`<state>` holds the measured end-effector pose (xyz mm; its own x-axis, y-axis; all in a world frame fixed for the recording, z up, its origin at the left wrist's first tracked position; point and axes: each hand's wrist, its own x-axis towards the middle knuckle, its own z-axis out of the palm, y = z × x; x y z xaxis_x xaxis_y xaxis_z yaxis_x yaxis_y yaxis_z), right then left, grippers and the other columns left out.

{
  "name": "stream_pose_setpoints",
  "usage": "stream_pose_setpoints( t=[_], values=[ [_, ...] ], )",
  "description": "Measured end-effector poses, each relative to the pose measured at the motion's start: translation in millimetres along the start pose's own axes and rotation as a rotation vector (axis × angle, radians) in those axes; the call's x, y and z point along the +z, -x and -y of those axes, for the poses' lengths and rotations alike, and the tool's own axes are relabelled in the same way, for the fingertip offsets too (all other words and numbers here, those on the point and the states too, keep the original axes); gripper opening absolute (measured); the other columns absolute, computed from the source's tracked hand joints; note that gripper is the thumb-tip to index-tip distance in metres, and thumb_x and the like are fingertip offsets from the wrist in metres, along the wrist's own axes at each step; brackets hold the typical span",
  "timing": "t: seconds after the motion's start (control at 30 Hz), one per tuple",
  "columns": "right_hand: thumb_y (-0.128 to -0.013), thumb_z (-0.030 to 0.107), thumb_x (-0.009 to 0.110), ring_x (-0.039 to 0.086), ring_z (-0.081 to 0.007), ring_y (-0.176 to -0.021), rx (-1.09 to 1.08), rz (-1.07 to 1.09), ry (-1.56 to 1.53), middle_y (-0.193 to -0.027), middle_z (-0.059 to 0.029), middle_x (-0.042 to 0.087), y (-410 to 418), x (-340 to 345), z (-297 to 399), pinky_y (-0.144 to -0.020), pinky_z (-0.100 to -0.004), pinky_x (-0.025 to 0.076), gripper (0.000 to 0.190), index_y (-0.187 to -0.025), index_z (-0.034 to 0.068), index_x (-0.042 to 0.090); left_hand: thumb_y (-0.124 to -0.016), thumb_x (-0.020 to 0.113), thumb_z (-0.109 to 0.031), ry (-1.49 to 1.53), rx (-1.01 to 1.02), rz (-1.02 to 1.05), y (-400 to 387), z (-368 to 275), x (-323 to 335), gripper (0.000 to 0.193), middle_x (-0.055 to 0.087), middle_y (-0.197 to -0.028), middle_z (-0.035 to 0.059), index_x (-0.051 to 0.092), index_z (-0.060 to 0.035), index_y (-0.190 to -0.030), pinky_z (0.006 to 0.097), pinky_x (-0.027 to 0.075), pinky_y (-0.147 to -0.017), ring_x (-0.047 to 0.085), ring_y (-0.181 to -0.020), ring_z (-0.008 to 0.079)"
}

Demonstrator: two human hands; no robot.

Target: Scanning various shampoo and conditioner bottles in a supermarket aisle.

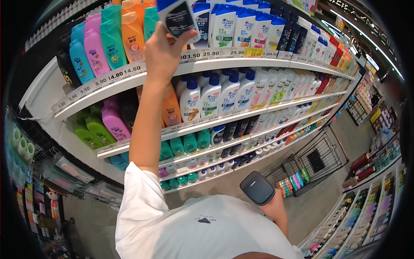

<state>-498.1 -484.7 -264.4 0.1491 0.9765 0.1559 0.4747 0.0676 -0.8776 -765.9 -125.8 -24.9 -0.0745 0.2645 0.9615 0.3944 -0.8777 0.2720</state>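
My left hand is raised to the upper shelf and grips a shampoo bottle with a dark label and a blue top. The bottle is tilted, and its upper end runs out of the picture. Behind it stand white Head & Shoulders bottles with blue caps; to its left are orange and green Rejoice bottles. Low on the right, my right hand holds a dark, rounded-square device, whose underside and fingers behind it are partly hidden.
A wire shopping cart with several colourful bottles stands on the floor at right. White shelves with price strips curve across the front. Pump bottles fill the second shelf. Another stocked shelf lies at lower right.
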Motion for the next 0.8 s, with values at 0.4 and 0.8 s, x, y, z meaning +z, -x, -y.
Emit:
stream_pose_setpoints(
  t=[0.4, 0.8],
  values=[
    [-0.073, 0.019, 0.081, 0.072, -0.0334, -0.072, 0.055, -0.003, 0.042, -0.081, -0.0205, 0.072, -8, 7, -16, -0.070, -0.0385, 0.056, 0.033, -0.095, -0.002, 0.071, -0.083, 0.079, -0.060, -0.480, -0.259, 0.338, -2, -3, 26, 0.062, 0.076, -0.088, 0.0170, 0.065, -0.0024, -0.101, 0.0474, 0.057, -0.076, 0.075, -0.084, 0.0377],
    [-0.071, 0.017, 0.080, 0.073, -0.0346, -0.074, 0.051, 0.056, 0.059, -0.081, -0.0195, 0.073, -23, 6, -18, -0.070, -0.0388, 0.056, 0.033, -0.097, -0.001, 0.071, -0.087, 0.075, -0.060, -0.565, -0.211, 0.460, -7, -7, 39, 0.076, 0.071, -0.091, 0.0340, 0.045, 0.0068, -0.108, 0.0514, 0.059, -0.076, 0.072, -0.089, 0.0494]
  ],
)
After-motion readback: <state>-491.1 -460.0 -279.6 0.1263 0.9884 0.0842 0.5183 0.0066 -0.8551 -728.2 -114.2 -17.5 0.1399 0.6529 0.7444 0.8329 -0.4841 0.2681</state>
